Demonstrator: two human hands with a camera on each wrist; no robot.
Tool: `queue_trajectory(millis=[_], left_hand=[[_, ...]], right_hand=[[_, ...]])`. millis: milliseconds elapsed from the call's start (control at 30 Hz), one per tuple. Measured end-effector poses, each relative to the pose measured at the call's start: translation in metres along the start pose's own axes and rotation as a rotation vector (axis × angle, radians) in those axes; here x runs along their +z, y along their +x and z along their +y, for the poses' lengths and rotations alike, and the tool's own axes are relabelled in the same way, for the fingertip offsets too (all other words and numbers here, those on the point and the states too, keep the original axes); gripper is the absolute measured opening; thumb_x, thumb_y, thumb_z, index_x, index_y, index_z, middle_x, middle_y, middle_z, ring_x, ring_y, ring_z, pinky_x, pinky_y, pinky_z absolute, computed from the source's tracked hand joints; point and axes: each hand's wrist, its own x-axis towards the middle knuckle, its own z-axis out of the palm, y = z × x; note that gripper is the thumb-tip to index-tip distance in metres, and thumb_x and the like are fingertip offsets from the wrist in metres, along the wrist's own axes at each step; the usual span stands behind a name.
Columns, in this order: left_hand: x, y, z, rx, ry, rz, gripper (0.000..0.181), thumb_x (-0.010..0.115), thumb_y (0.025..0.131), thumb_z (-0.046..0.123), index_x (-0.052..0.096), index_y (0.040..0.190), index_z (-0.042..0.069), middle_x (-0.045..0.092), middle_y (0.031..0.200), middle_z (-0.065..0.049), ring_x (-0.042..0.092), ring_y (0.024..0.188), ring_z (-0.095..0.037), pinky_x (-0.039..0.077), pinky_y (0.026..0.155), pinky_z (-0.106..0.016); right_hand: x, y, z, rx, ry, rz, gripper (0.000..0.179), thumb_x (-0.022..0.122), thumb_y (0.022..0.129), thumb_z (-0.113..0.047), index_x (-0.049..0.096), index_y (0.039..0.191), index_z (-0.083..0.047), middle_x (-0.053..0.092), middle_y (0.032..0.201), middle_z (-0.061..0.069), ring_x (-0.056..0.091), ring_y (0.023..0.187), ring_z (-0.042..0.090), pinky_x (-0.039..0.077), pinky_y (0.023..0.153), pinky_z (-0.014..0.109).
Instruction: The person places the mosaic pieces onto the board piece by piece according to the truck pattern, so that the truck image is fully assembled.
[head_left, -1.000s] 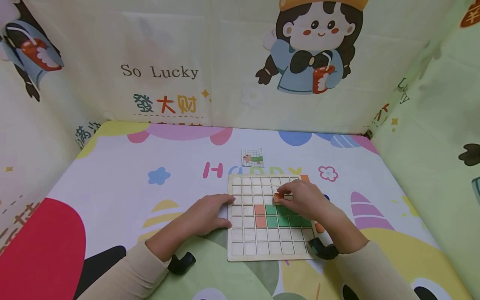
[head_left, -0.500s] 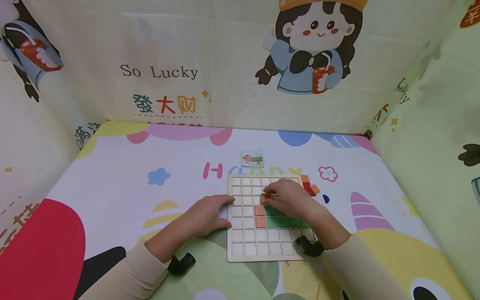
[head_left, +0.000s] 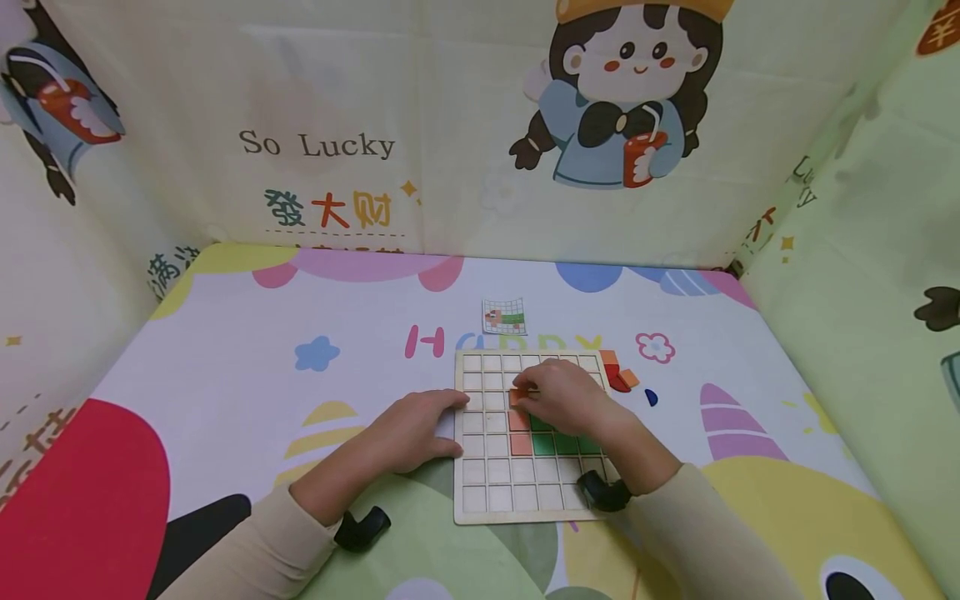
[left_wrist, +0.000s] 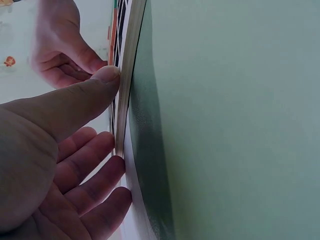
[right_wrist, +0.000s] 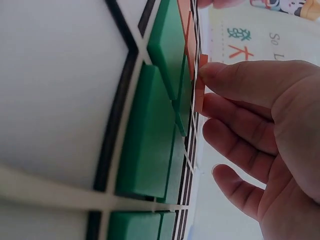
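A wooden grid board (head_left: 495,517) lies on the table. My left hand (head_left: 416,429) rests against its left edge, thumb and fingertips touching the rim; the left wrist view shows the thumb (left_wrist: 95,92) on that edge and the other fingers loosely bent. Over the middle of the board, my right hand (head_left: 573,400) pinches an orange square tile (right_wrist: 200,90) between thumb and index finger. This tile is at the cell directly above two salmon tiles (head_left: 521,444). Green tiles (head_left: 566,445) fill cells to their right, partly hidden under the right hand.
Behind the board lies a small picture card (head_left: 504,317) with a coloured grid pattern. Loose orange tiles (head_left: 628,378), red pieces (head_left: 617,380) and a dark blue half-round piece (head_left: 651,397) lie by the board's upper right corner. A patterned cloth wall (head_left: 465,225) stands behind.
My right hand has moved left across the board with the orange tile, from above the green tiles to above the salmon ones. The left hand has stayed in place.
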Motion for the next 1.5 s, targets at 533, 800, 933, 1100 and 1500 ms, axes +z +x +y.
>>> queue_trajectory(millis=[533,800,933,1100,1500], left_hand=[[-0.0006,-0.0005,0.0012,-0.002,0.016,-0.001,0.063,0.085,0.082,0.018,0.058,0.137,0.004,0.061,0.134,-0.007,0.054,0.125,-0.026,0.044,0.105,-0.042],[-0.0008,0.0006,-0.0006,0.009,0.012,-0.005,0.064,0.084,0.082,0.02,0.058,0.138,0.005,0.061,0.134,-0.007,0.054,0.125,-0.027,0.044,0.105,-0.042],[-0.0002,0.0012,-0.0016,0.004,0.004,-0.006,0.064,0.084,0.082,0.02,0.058,0.138,0.006,0.061,0.134,-0.006,0.054,0.125,-0.026,0.044,0.105,-0.042],[-0.0002,0.0012,-0.0012,0.004,0.006,-0.002,0.063,0.084,0.082,0.019,0.058,0.138,0.005,0.061,0.134,-0.007,0.054,0.125,-0.027,0.043,0.105,-0.042],[-0.0008,-0.0003,0.0005,0.003,0.013,-0.002,0.063,0.085,0.082,0.018,0.058,0.137,0.004,0.061,0.133,-0.007,0.055,0.125,-0.026,0.043,0.105,-0.041]], right_hand=[[0.0012,0.0031,-0.0046,0.016,-0.005,-0.015,0.022,0.075,0.091,-0.022,0.076,0.11,-0.01,0.073,0.097,-0.001,0.062,0.092,0.021,0.052,0.087,0.037],[0.0009,0.0026,-0.0044,-0.003,-0.043,0.007,0.021,0.076,0.091,-0.022,0.077,0.108,-0.011,0.074,0.094,-0.001,0.064,0.089,0.02,0.052,0.083,0.036],[0.0015,0.0025,-0.0037,0.003,-0.05,0.01,0.022,0.076,0.091,-0.023,0.077,0.109,-0.01,0.074,0.096,0.0,0.065,0.09,0.021,0.053,0.083,0.037],[0.0016,0.0019,-0.0035,0.018,-0.054,-0.002,0.023,0.075,0.092,-0.023,0.077,0.111,-0.01,0.074,0.097,0.0,0.066,0.092,0.022,0.053,0.084,0.037],[0.0011,0.0015,-0.004,0.014,-0.037,-0.022,0.021,0.074,0.093,-0.02,0.077,0.11,-0.01,0.074,0.097,0.0,0.065,0.092,0.021,0.053,0.086,0.038]])
